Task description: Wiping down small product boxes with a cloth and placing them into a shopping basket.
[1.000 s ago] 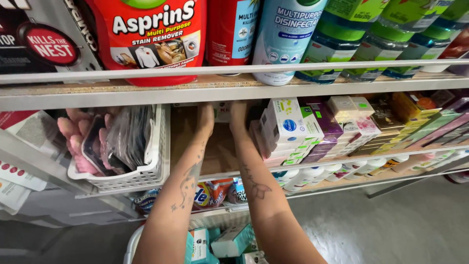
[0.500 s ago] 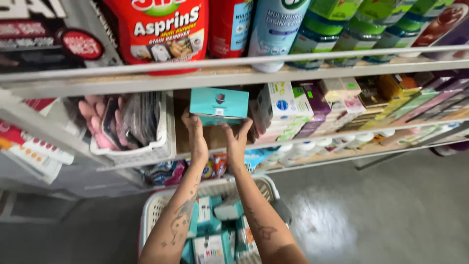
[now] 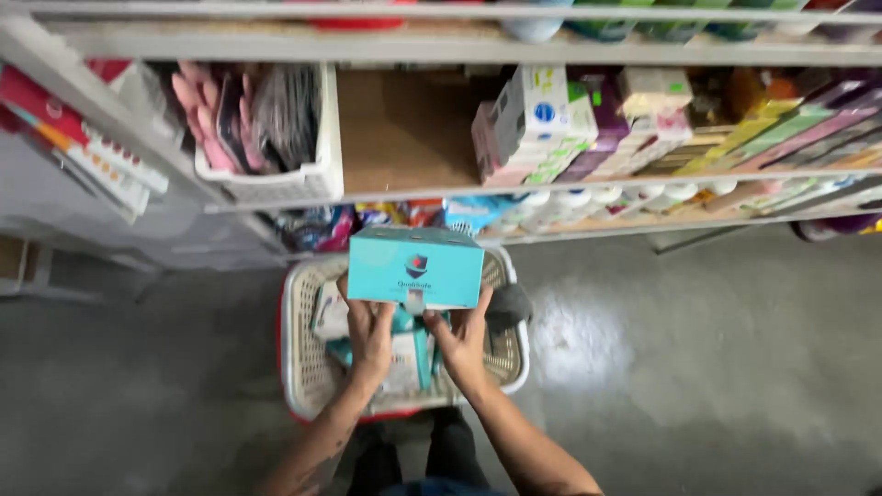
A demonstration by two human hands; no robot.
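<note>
Both hands clamp the teal box (image 3: 415, 267) from beneath, left hand (image 3: 369, 332), right hand (image 3: 462, 342); I note the basket (image 3: 296, 367) directly below, shelf (image 3: 404, 188) just beyond.

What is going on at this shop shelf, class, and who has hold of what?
A person stands at a shelf and holds a teal box with both hands, the left hand under its left end and the right hand under its right end. The box is above a white basket on the floor, which already has similar packages in it. On the shelf behind, there is a bare gap between a white bin and stacked small boxes.
</note>
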